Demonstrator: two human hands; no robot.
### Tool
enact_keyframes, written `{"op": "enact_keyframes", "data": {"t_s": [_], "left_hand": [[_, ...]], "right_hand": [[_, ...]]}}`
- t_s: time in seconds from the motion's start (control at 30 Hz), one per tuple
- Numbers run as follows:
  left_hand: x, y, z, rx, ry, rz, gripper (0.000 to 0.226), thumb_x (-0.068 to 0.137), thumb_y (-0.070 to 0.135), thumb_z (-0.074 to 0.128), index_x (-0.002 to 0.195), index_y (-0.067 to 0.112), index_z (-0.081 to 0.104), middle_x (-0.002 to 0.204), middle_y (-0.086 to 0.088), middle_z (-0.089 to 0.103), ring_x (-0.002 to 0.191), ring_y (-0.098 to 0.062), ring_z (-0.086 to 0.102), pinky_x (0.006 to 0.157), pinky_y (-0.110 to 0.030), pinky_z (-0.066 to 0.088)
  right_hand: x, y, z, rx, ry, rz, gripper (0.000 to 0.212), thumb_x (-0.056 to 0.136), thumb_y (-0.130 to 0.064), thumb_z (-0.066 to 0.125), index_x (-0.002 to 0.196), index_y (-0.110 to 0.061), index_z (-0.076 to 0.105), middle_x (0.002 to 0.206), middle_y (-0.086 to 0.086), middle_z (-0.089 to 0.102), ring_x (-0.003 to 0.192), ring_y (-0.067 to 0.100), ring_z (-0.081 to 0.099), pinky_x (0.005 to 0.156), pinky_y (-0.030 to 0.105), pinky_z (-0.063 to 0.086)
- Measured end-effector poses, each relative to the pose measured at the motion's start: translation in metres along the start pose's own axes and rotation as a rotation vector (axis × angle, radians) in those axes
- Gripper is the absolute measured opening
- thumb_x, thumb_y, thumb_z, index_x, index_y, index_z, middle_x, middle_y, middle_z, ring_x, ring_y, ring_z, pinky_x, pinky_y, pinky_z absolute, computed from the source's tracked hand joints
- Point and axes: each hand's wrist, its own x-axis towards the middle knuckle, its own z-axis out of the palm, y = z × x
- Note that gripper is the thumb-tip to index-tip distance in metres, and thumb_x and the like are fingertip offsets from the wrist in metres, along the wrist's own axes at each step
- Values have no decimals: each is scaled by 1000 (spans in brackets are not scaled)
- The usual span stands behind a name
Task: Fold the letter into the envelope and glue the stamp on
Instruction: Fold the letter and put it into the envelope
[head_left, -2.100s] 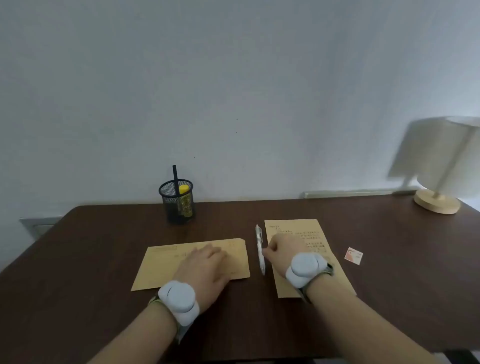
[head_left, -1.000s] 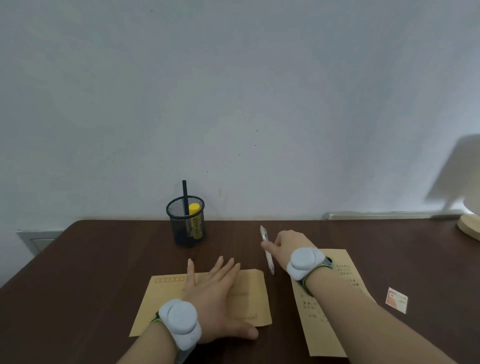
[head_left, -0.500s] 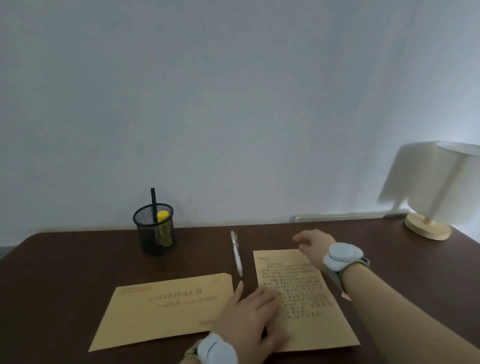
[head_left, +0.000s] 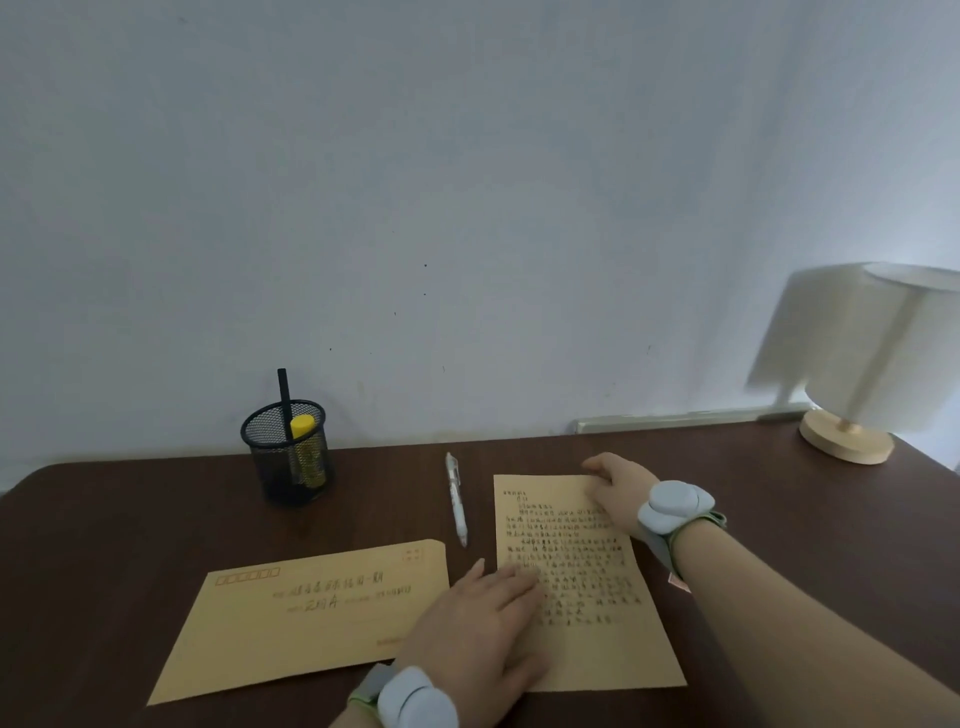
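The left hand (head_left: 480, 631) lay flat with its fingers (head_left: 511, 587) straight, pressing the near-left part of the tan handwritten paper letter (head_left: 576, 582), its heel overlapping the right end of the flat tan paper envelope (head_left: 306, 618) lying just left of those fingers. The right hand (head_left: 615, 491) rested at the letter's far right corner, fingers (head_left: 597, 462) loosely extended over the edge; whether they pinched the sheet could not be told. Just beyond the left fingertips, between envelope and letter, lay a slim white plastic pen (head_left: 457, 499). A corner of the small red-and-white stamp (head_left: 679, 583) peeked from under the right forearm. Farther left of the pen stood a round black wire-mesh pen cup (head_left: 288, 452) holding a yellow-capped glue stick (head_left: 304, 441); far right stood a white cylindrical-shaded lamp with a round wooden base (head_left: 847, 441), all on the smooth dark brown wooden desk (head_left: 130, 519). Half a second earlier the hands were placed much the same; two seconds before, the left hand lay on the envelope and the right held the pen.
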Motion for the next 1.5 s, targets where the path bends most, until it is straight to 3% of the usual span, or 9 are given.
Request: {"op": "enact_keyframes", "data": {"t_s": [0.2,0.43,0.6,0.83,0.97,1.13,1.2,1.3,1.5], "left_hand": [[-2,0,7,5,12,2,58,97,45,36,149,25,23,157,13,17,144,-3,9,110,-20,-15],[-4,-2,16,-48,77,-9,55,97,43,40,148,26,27,156,14,21,143,-1,10,105,-12,-17],[-2,-1,16,-63,113,-30,55,96,43,43,146,26,30,155,12,25,142,-2,14,105,-10,-16],[-16,3,4,-212,161,-113,46,95,36,48,141,33,39,149,12,37,135,-9,32,111,-17,10],[-29,-10,-5,-125,337,-306,26,93,16,47,110,27,63,113,10,60,107,-8,54,86,-13,36],[-22,-5,-10,-121,461,-321,31,94,17,48,123,24,58,123,8,58,113,-8,51,91,-12,30],[-11,0,-7,-100,352,-249,42,97,21,43,139,21,44,144,5,45,136,-14,33,109,-20,13],[4,3,1,138,58,-227,57,99,31,30,150,16,13,160,0,13,146,-19,-1,114,-38,-11],[1,5,16,312,-32,-268,58,99,40,13,151,15,6,160,-1,5,146,-18,-5,109,-46,-22]], "right_hand": [[-11,-9,-17,260,198,-81,16,89,-29,59,85,-25,73,92,-4,72,86,18,65,62,24,48],[-47,-22,-43,190,182,-127,48,90,-50,52,58,-20,71,66,-4,70,66,13,63,61,27,45],[-67,-24,-37,-49,-17,-123,30,90,-40,58,71,-23,73,69,-9,67,68,11,63,63,27,51],[-95,-22,-5,-294,-210,-158,34,96,-26,49,129,-30,59,134,-6,56,121,17,55,97,27,42],[-101,-20,6,-340,-183,-149,39,99,-20,41,131,-34,57,136,-1,50,121,23,53,101,33,44],[-102,-19,29,-428,-69,-159,43,97,-24,38,137,-37,48,143,-4,45,130,25,39,106,39,36],[-100,-21,46,-441,4,-170,46,96,-28,37,141,-36,41,151,-7,37,140,23,30,111,43,26],[-99,-21,72,-460,-42,-182,53,98,-38,25,150,-33,21,161,-9,14,149,19,5,116,51,5],[-93,2,77,-481,-69,-215,56,99,-48,16,152,-35,6,163,-11,-1,149,15,-5,118,43,2]]}}
